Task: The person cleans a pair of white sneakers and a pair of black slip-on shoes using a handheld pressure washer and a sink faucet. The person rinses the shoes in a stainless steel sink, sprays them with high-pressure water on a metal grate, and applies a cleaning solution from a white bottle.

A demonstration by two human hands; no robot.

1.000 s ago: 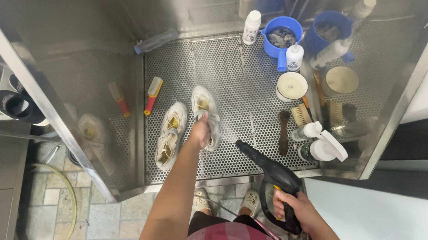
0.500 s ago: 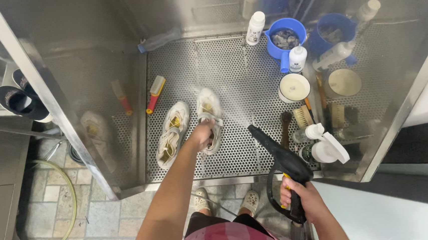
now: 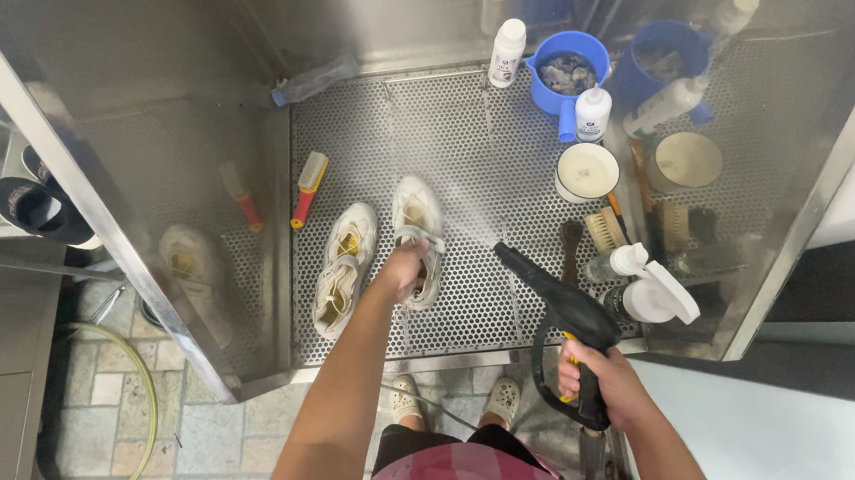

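Observation:
My left hand [image 3: 403, 270] grips a white shoe [image 3: 419, 219] lying on the perforated steel floor [image 3: 453, 162] of a wash cabinet. Its mate, a second white shoe [image 3: 343, 267], lies just to the left, sole down. My right hand [image 3: 606, 379] is closed around the handle of a black spray gun [image 3: 563, 310]. The gun's nozzle points up and left at the held shoe, and a faint mist of water hangs between nozzle and shoe.
A red and yellow brush [image 3: 307, 187] lies left of the shoes. At the back right stand a blue jug [image 3: 568, 73], white bottles [image 3: 507, 51], a round white tub [image 3: 587, 171], brushes [image 3: 605, 228] and a trigger spray bottle [image 3: 650, 294]. Steel walls enclose the cabinet.
The spray gun has drawn back to the right and toward me. My left hand stays on the shoe, which has shifted slightly.

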